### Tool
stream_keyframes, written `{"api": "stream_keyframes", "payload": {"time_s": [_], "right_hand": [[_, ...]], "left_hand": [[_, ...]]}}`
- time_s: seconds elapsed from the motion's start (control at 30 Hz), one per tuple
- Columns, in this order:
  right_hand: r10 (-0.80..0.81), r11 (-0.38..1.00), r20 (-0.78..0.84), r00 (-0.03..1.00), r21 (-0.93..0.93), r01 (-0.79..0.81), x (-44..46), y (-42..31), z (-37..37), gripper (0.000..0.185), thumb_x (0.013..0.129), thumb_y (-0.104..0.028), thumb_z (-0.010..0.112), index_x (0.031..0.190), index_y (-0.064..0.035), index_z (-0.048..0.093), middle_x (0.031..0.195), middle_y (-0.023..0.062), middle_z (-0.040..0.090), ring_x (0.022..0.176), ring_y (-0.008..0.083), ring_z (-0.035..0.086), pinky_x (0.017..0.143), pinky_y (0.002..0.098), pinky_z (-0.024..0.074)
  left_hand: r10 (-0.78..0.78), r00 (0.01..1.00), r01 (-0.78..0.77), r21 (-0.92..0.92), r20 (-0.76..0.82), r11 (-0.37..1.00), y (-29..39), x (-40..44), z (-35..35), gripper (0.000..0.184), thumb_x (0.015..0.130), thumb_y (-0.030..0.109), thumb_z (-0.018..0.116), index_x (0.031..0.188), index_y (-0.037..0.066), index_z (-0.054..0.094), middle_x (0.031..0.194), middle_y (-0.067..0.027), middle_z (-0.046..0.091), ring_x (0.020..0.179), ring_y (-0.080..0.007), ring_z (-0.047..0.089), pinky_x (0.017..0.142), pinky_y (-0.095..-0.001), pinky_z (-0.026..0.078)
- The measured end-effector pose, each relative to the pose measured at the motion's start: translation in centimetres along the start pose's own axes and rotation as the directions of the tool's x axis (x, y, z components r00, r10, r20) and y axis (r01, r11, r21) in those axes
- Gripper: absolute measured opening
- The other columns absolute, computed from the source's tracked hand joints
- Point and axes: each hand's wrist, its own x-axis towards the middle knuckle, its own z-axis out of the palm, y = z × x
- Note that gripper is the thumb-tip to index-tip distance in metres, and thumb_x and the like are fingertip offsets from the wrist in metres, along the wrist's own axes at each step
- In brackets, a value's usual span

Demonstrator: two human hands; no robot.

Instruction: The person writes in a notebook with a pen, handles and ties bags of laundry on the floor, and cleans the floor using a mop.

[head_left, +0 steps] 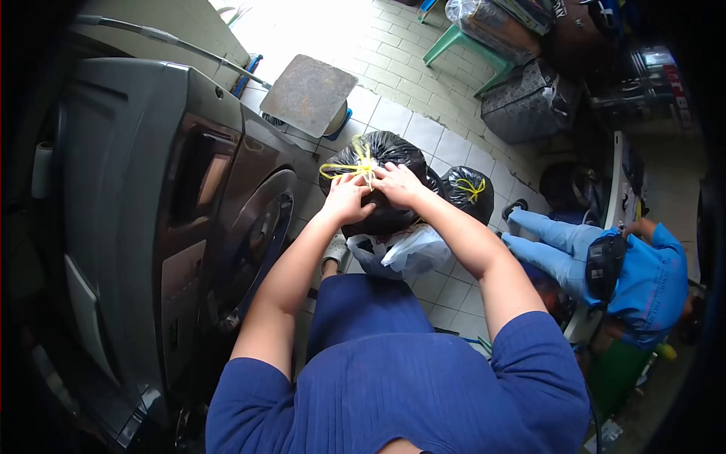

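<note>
A full black garbage bag (397,145) stands on the floor before me, its yellow drawstring (344,168) tied in a bow on top. At the knot, the bent fingers of my left hand (348,200) grip the drawstring from the near side, the thumb lower against the black plastic. From the right, my right hand (399,186) has its fingers closed at the same knot; the fingertips partly cover it. A smaller black garbage bag (457,181) with its own yellow drawstring (472,188) sits just right. White plastic bags (416,251) lie below my hands.
A grey front-loading washer (166,166) stands close on my left. Ahead are a square slab (308,92) on a container and a green stool (469,57) with wrapped goods. A patterned box (525,102) stands beyond. At right, a person in a blue shirt (646,284) faces a table.
</note>
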Motion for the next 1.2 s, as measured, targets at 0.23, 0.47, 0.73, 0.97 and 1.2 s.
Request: {"api": "stream_keyframes", "payload": {"time_s": [0.23,0.47,0.73,0.97,1.2], "right_hand": [[-0.303,0.885,-0.162,0.939,0.318,0.34,-5.8,0.5,-1.7,0.021,0.058,-0.012,0.056,0.078,-0.0078,0.055,0.087,0.0063,0.051,0.089,0.0201,0.049,0.071,0.0318,0.0396],[-0.037,0.961,-0.063,0.997,0.273,0.053,-7.1,-1.6,-1.3,0.019,0.065,-0.014,0.055,0.083,-0.0085,0.053,0.084,0.0061,0.053,0.085,0.022,0.05,0.068,0.0346,0.0425],[-0.09,0.957,-0.18,0.98,0.258,0.135,-6.9,-4.7,-1.2,0.011,0.066,-0.015,0.057,0.074,-0.0097,0.053,0.076,0.0043,0.051,0.078,0.0207,0.051,0.062,0.0318,0.0389],[0.045,0.932,-0.228,0.973,0.359,0.041,-6.8,-4.5,0.4,0.009,0.066,-0.014,0.054,0.072,-0.0078,0.056,0.074,0.0068,0.052,0.075,0.0231,0.052,0.063,0.0341,0.0423],[0.07,0.909,-0.229,0.971,0.416,0.032,-5.4,-6.8,0.1,0.009,0.064,-0.015,0.056,0.066,-0.0062,0.057,0.09,0.01,0.05,0.088,0.0259,0.047,0.073,0.0368,0.0399]], "left_hand": [[0.032,0.994,-0.028,-0.033,0.106,0.999,0.6,-3.2,-1.3,0.031,0.067,0.035,0.057,0.087,0.011,0.055,0.087,-0.0064,0.053,0.093,-0.0187,0.049,0.079,-0.0363,0.034],[0.222,0.975,-0.223,-0.068,-0.018,0.972,2.4,-4.9,-1.2,0.021,0.064,0.025,0.061,0.077,0.01,0.055,0.075,-0.0052,0.05,0.078,-0.0202,0.051,0.074,-0.0314,0.036],[-0.192,0.973,0.206,-0.105,0.129,0.973,0.9,-5.5,1.8,0.031,0.075,0.034,0.053,0.09,0.007,0.052,0.083,-0.01,0.052,0.08,-0.0261,0.053,0.068,-0.035,0.044],[-0.403,0.914,0.344,-0.421,-0.056,0.839,0.4,-2.6,2.0,0.035,0.074,0.024,0.055,0.104,0.011,0.044,0.093,-0.0106,0.048,0.084,-0.0269,0.052,0.072,-0.0354,0.043],[-0.151,0.97,0.161,0.036,-0.19,0.986,-1.1,0.4,3.1,0.025,0.066,0.016,0.057,0.09,0.014,0.054,0.094,-0.008,0.049,0.092,-0.0255,0.047,0.076,-0.0348,0.04]]}}
